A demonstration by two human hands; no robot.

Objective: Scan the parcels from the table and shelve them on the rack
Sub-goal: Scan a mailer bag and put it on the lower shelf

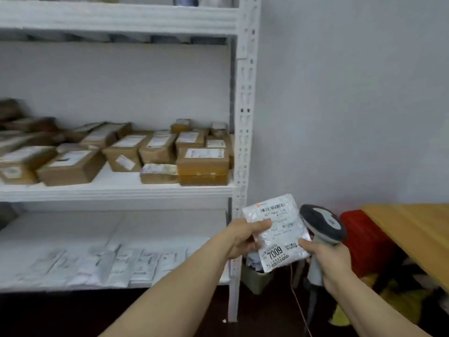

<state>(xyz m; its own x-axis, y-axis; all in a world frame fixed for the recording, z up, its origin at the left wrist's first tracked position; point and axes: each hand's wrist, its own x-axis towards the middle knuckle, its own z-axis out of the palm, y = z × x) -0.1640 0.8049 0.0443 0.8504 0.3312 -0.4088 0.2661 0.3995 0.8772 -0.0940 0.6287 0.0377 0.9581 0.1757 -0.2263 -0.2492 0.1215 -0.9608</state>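
Where the white rack fills the view from 9 o'clock round to 12, brown boxes crowd its middle shelf. Flat white mailers lie in a row on the shelf below, blurred. Left hand, low near 6 o'clock: thumb laid on the face of the parcel, fingers curled under its left edge, pinching it. The parcel is a white poly bag, label up, printed 7009, held in the air just off the rack's right post, clear of shelf and desk. Small bin on the floor beneath it. Scanner at the parcel's 3 o'clock, head beside the bag; contact cannot be told. Right hand: fingers wrapped round the scanner's handle, thumb tip against the bag's right edge. Red object and wooden desk at 4 o'clock.
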